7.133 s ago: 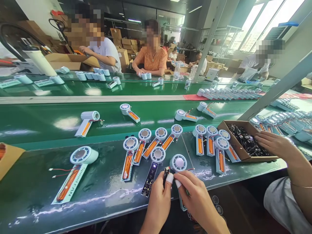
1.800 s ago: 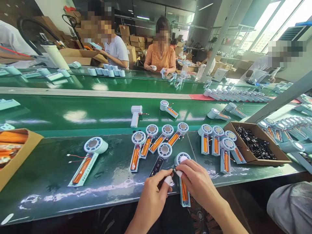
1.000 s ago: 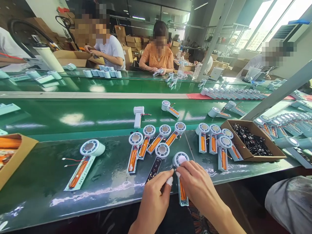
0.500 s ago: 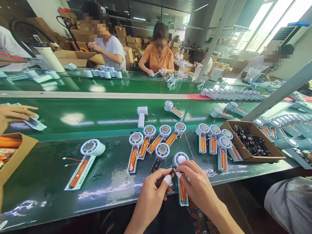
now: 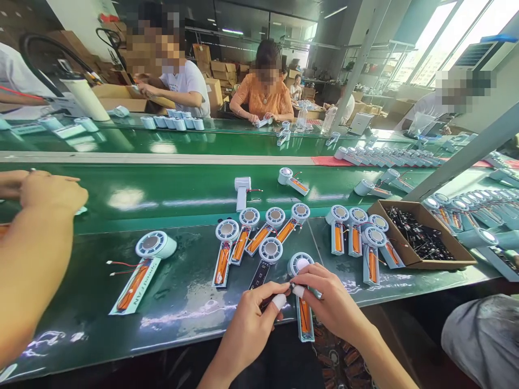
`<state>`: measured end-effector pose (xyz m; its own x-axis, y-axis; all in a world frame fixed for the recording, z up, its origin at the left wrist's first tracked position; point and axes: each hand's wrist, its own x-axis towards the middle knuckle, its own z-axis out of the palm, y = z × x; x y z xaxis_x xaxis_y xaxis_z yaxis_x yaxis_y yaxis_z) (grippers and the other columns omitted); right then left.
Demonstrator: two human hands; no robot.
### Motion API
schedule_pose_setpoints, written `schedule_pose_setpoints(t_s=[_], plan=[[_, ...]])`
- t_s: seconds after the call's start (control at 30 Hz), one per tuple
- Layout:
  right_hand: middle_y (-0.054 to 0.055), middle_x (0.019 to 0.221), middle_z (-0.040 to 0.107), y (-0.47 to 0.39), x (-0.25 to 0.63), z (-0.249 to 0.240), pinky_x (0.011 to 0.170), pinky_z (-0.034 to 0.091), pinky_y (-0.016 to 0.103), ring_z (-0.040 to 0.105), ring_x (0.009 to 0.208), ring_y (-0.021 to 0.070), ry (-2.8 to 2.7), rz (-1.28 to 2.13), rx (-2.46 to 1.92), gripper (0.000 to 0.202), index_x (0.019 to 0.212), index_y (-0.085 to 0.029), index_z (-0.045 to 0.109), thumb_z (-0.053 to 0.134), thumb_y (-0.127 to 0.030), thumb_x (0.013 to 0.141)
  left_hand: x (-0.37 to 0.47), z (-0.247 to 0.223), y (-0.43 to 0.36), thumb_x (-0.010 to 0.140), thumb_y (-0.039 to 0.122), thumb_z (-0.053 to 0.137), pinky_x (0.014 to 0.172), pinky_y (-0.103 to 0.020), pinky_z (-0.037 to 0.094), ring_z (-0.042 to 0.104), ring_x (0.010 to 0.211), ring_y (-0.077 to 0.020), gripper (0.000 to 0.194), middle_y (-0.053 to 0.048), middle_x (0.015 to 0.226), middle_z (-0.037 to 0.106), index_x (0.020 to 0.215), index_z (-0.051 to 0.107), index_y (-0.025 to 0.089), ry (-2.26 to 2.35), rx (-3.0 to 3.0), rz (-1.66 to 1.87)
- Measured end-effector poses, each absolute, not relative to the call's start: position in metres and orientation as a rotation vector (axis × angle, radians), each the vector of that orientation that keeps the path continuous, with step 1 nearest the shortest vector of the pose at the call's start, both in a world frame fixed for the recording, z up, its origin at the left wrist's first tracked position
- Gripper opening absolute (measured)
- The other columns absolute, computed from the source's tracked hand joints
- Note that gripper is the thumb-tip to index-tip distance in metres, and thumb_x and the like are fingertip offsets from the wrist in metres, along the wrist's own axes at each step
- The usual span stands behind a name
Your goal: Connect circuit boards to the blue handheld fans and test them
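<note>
Pinching tight, the left hand (image 5: 250,321) and right hand (image 5: 326,294) hold a dark part (image 5: 292,287); likely light and breakable, so grip its edges.

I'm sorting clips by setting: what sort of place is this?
Probably a factory assembly line: many open fan units lie on the bench, more rest on a long green belt, and people work along its far side.

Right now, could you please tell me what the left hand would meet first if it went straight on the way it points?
Probably the right hand, at its fingertips; any gap is hard to judge. A handheld fan head appears to lie beyond.
</note>
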<state>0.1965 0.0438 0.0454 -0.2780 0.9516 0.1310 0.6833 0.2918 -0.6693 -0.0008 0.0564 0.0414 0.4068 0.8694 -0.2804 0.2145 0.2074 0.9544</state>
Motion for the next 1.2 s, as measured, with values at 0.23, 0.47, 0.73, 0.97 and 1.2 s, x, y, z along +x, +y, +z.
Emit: schedule_pose_setpoints(t_s=[0.23,0.47,0.73,0.97,1.2], plan=[[0.006,0.103,0.068,0.041,0.199,0.041,0.084,0.050,0.036,0.060,0.096,0.0232,-1.992,0.621,-1.437,0.019,0.106,-0.022,0.069,0.052,-0.015,0.098,0.002,0.042,0.054,0.093,0.030,0.050,0.068,-0.026,0.054,0.070,0.076,-0.0168,0.033,-0.006,0.103,0.076,0.118,0.070,0.021,1.087,1.431,0.630],[0.004,0.111,0.061,0.019,0.217,0.063,0.086,0.051,0.030,0.062,0.098,0.0185,-2.021,0.758,-1.540,0.031,0.120,-0.028,0.063,0.050,-0.012,0.097,0.003,0.038,0.049,0.088,0.009,0.038,0.093,-0.034,0.055,0.072,0.107,-0.0218,0.056,-0.004,0.114,0.077,0.138,0.057,0.027,1.249,1.809,0.545],[0.006,0.097,0.067,0.017,0.198,0.035,0.078,0.052,0.031,0.064,0.087,0.0198,-1.645,0.902,-1.538,0.018,0.094,-0.023,0.068,0.052,-0.028,0.099,0.010,0.037,0.048,0.090,0.000,0.036,0.088,-0.033,0.057,0.073,0.105,-0.0223,0.070,-0.006,0.119,0.072,0.150,0.044,0.033,1.320,2.100,0.169],[0.003,0.081,0.073,0.027,0.199,0.029,0.069,0.056,0.028,0.065,0.070,0.0158,-0.914,1.272,-1.385,0.038,0.104,-0.020,0.066,0.078,-0.048,0.082,0.007,0.037,0.046,0.090,-0.003,0.038,0.070,-0.026,0.057,0.077,0.084,-0.0208,0.074,-0.005,0.109,0.069,0.149,0.045,0.040,1.392,2.345,-0.088],[0.008,0.091,0.076,0.023,0.197,0.025,0.076,0.058,0.033,0.071,0.085,0.0229,-1.077,0.963,-1.536,0.030,0.097,-0.018,0.074,0.072,-0.045,0.085,0.006,0.037,0.045,0.087,-0.006,0.037,0.064,-0.021,0.053,0.076,0.077,-0.0170,0.076,-0.004,0.105,0.070,0.148,0.047,0.039,1.361,2.400,-0.010]])
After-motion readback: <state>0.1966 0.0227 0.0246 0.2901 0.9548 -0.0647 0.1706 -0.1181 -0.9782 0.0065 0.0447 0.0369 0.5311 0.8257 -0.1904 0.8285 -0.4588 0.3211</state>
